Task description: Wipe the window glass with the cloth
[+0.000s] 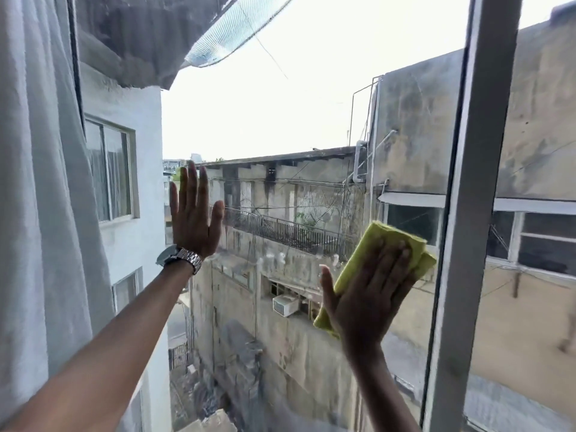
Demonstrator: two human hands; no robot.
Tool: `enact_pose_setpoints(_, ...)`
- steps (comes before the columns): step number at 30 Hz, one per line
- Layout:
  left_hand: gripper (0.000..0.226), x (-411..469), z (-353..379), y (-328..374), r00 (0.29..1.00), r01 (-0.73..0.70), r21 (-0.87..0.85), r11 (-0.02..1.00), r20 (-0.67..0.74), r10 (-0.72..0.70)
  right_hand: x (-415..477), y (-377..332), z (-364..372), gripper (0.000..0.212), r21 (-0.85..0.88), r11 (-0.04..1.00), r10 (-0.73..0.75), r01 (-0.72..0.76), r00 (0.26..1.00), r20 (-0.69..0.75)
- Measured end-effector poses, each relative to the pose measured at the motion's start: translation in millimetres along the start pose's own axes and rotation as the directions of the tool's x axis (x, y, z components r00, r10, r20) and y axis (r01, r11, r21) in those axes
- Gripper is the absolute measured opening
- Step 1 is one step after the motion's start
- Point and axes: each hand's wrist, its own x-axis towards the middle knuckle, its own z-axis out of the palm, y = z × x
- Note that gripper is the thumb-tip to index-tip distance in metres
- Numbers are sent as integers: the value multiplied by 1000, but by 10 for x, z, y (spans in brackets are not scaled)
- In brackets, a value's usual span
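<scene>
Two hands: both are raised flat against the window glass (280,120), palms forward.
Left hand (194,213): open, fingers spread and pointing up, holding nothing; it seems to brace on the pane at mid height, left of centre. A metal watch (184,258) sits on its wrist.
Right hand (371,294): open and flat, fingers together, pressing the cloth (385,241) to the pane rather than gripping it.
Cloth: yellow-green, folded, its long axis tilted from lower left to upper right; its top edge shows above the fingertips and a corner below the palm.
Key relation: the cloth lies low on the right of the pane, just beside the grey frame bar (470,213), so unwiped glass lies to the left and above; the right hand alone carries it.
Smudges: faint marks (274,257) show on the pane between the two hands, near the cloth's left side.
In the way: a leftward stroke would likely meet the braced left hand; the white curtain (40,182) hangs along the far left edge.
Progress: I judge wiping is under way, with most of the upper pane not yet reached.
</scene>
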Motion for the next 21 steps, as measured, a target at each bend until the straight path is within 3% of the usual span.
enact_pose_setpoints(7, 60, -46, 222, -215, 987, -62, -120, 991, -158, 42, 1571, -1151, 164, 93, 80, 994, -56, 76, 972, -230)
enact_pose_setpoints(11, 56, -48, 259, -278, 976, -91, -147, 985, -208, 60, 1218, -1526, 291, 75, 61, 957, -264, 283, 941, -212)
enact_pose_setpoints(16, 57, -59, 183, -230, 978, -78, -145, 986, -201, 48, -301, -809, 226, 68, -54, 837, -546, 545, 837, -11)
enact_pose_setpoints(18, 57, -70, 147, -196, 983, -68, -145, 987, -178, 41, -486, -361, 123, 69, -63, 832, -551, 552, 834, 30)
enact_pose_setpoints(21, 57, -60, 102, -192, 987, -69, -133, 989, -151, 48, 99, -41, 10, 65, -104, 901, -428, 421, 902, -51)
